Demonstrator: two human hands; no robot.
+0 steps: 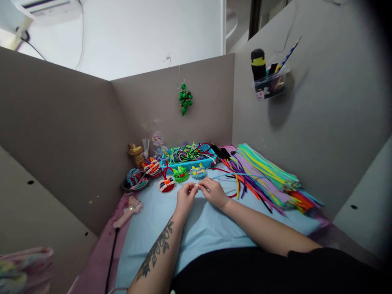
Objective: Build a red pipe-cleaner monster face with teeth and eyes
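My left hand (186,194) and my right hand (213,192) meet over the middle of the blue table cover (211,228). The fingertips of both are pinched together on a small whitish piece (197,186), too small to name. Just beyond them sit a light blue fuzzy figure (199,172) with yellow parts and a green fuzzy figure (180,174). To the left of these lies a red and white fuzzy figure (167,184) with a red loop.
Behind stands a blue tray (173,164) heaped with coloured pipe cleaners. Bundles of pipe cleaners (266,169) spread at the right. A pink glue gun (130,211) with a black cord lies left, near a dark bowl (136,187). Grey partitions (171,98) surround the table.
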